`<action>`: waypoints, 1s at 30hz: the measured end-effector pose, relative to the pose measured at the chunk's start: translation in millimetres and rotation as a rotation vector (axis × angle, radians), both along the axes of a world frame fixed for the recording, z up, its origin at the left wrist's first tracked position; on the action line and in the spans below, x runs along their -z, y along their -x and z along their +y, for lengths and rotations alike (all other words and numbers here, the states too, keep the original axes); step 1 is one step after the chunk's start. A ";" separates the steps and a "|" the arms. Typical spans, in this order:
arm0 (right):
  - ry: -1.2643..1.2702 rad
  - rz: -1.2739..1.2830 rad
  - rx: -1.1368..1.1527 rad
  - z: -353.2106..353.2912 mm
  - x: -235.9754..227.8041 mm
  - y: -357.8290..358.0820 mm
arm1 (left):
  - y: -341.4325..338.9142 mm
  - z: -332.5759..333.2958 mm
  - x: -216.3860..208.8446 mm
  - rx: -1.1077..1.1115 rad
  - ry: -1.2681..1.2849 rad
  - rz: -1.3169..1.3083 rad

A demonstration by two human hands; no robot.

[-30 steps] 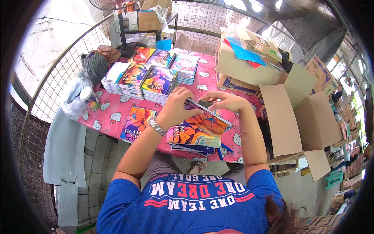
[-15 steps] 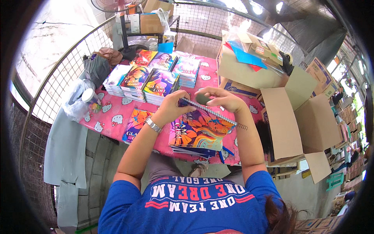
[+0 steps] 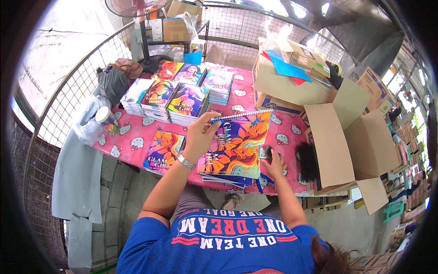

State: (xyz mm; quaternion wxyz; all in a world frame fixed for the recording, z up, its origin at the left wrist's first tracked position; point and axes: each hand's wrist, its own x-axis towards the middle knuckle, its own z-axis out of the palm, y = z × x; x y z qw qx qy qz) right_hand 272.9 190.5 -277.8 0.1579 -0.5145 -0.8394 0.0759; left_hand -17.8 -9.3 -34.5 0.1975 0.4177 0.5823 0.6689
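head view, and at the far left a white plastic bag (image 3: pixel 86 125) slumps at the table's edge, a white-lidded jar (image 3: pixel 104 115) tilting against it, a dark grey bag (image 3: pixel 112 83) just behind. next along, stacks of bright-covered notebooks (image 3: pixel 159 95) stand close together on the pink tablecloth (image 3: pixel 125 145), and nearer the person a flat notebook (image 3: pixel 163 151) lies apart from them. here's the left hand (image 3: pixel 203 134), a silver watch (image 3: pixel 186 161) on its wrist, thumb and fingers pinched on the left end of a spiral notebook (image 3: pixel 246 129). that notebook sits at the table's middle, its white coil running along the far edge, over a pile of notebooks (image 3: pixel 228 170) with blue covers low down. blue pens (image 3: pixel 266 178) lie just right of the pile. over to the right hand (image 3: pixel 275 165), low beside the pile, fingers partly spread, a small dark object (image 3: pixel 268 151) at the tips; whether it's gripped, i cannot tell. further right, something black and bristly (image 3: pixel 306 162), then an open cardboard box (image 3: pixel 329 137), flaps splayed.
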 end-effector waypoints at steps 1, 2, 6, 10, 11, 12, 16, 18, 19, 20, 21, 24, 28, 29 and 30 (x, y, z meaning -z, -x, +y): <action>-0.216 -0.055 0.079 -47.1 -23.1 6.1 | -1.4 -0.4 4.0 -0.022 -0.015 0.007; -0.199 -0.078 0.041 -74.9 -14.4 -9.6 | -6.5 2.9 8.2 -0.015 -0.032 0.004; 0.031 -0.074 -0.118 -131.9 -9.0 -37.4 | -8.5 11.8 20.3 -0.052 0.006 0.043; -0.023 0.376 0.023 -116.8 -46.2 -31.4 | -13.8 12.9 13.7 0.031 -0.091 0.017; -0.120 0.528 0.076 -107.9 -62.0 -25.3 | -15.2 12.1 10.1 0.051 -0.153 0.013; -0.140 0.604 -0.010 -108.9 -98.6 -10.4 | -11.9 6.4 7.7 0.083 -0.081 0.043; -0.155 0.647 -0.400 -143.4 -213.6 48.2 | -12.8 2.6 4.2 0.125 0.043 -0.038; -0.155 0.648 -0.534 -157.1 -239.6 72.5 | -15.7 1.9 8.3 0.102 0.048 0.029; -0.188 0.623 -0.550 -158.5 -244.9 80.3 | -15.5 1.0 10.3 0.087 0.051 0.061; -0.222 0.598 -0.565 -159.1 -249.0 86.3 | -15.4 2.0 11.9 0.075 0.032 0.092; -0.254 0.573 -0.581 -159.7 -251.4 91.7 | -14.2 1.6 14.6 0.060 0.034 0.134; -0.280 0.549 -0.555 -162.7 -254.2 95.7 | -13.2 -0.6 20.4 0.015 -0.003 0.254; -0.133 0.525 -0.537 -169.8 -259.0 90.3 | -17.5 -0.8 23.9 -0.063 -0.114 0.352; 0.243 0.678 -0.518 -168.4 -257.9 89.6 | -18.7 -0.9 24.9 -0.086 -0.128 0.366; 0.623 0.818 -0.486 -165.4 -256.2 88.9 | -19.9 -1.6 25.0 -0.098 -0.135 0.387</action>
